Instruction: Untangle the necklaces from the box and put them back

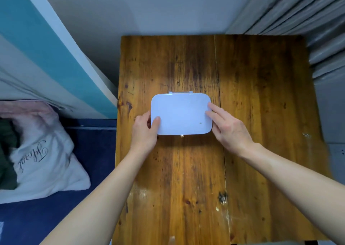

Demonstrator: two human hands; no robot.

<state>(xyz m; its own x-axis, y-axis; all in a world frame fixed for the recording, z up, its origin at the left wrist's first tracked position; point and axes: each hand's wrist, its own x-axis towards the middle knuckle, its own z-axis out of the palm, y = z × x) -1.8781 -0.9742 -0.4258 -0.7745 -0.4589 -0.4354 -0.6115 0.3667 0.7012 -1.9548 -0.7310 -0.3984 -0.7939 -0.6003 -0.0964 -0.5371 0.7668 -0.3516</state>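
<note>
The closed white jewellery box [180, 114] lies flat on the wooden table [261, 95], hinge [180, 92] on the far side, clasp [182, 136] toward the person. The left hand [144, 131] grips its left end, thumb on the lid. The right hand [227, 127] rests straight fingers on the lid's right edge. This hold likely steadies the box for opening. The necklaces are not visible.

forearms [104, 188]: 2, bare | left grip [144, 132]: bare | right grip [230, 131]: bare
</note>
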